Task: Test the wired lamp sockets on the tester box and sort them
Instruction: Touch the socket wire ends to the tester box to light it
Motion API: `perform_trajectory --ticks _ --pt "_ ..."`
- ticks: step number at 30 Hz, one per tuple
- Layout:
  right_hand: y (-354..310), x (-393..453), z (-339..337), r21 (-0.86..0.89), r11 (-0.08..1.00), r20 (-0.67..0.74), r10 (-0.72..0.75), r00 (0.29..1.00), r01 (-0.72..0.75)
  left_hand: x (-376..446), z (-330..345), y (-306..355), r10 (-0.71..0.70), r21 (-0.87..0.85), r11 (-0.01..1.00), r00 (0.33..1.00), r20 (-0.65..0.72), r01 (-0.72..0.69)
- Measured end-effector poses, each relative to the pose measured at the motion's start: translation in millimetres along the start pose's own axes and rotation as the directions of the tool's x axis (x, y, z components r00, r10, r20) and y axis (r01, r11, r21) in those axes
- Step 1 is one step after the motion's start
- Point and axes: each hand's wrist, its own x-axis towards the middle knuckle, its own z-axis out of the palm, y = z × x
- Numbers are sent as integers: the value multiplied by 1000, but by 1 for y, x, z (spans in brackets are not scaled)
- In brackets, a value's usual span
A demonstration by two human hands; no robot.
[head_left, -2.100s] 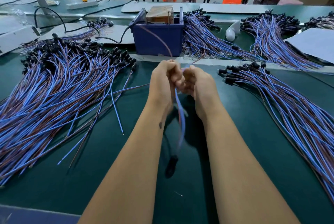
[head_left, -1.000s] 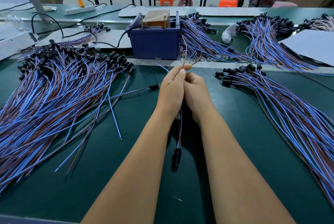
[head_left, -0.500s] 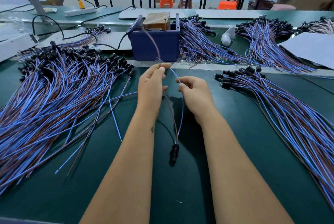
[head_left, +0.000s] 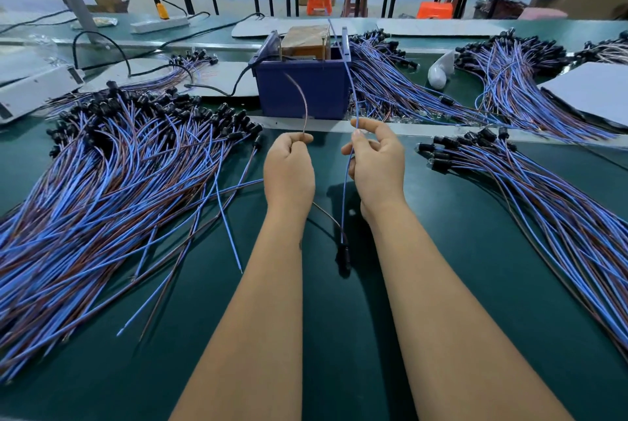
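My left hand (head_left: 289,172) pinches the brown wire (head_left: 299,98), my right (head_left: 377,166) the blue wire (head_left: 346,193); their socket (head_left: 342,253) hangs between my forearms. Ahead, the blue bin (head_left: 302,91) holds a brown tester (head_left: 306,42).

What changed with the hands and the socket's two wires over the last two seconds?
The hands moved apart from a tight clasp. The left hand now pinches the brown wire and the right hand pinches the blue wire, spread with their free ends up toward the blue tester box. The black socket still hangs below, between the forearms. The wire piles left and right look unchanged.
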Motion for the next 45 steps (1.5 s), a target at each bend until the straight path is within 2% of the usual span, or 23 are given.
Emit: perform_trajectory --ticks 4,11,16,24,36,45 --pt "5 6 4 -73 997 9 -1 1000 2 4 -4 -1 49 0 999 998 -31 -49" --pt "6 8 -1 -130 991 88 0 996 11 10 -8 -3 -26 5 1000 1000 -12 26" --pt "4 1 -2 -147 988 117 -23 993 41 9 -8 -3 -21 11 1000 1000 1 21" --pt "1 -5 -5 -88 996 129 -23 991 35 4 -7 1 55 -21 998 998 22 -54" --pt "-1 -5 -8 -21 999 66 28 997 -27 4 -7 -1 55 -42 998 998 -10 -55" --pt "0 -4 -6 -33 999 96 40 995 -37 2 -4 -1 156 24 987 988 10 -156"
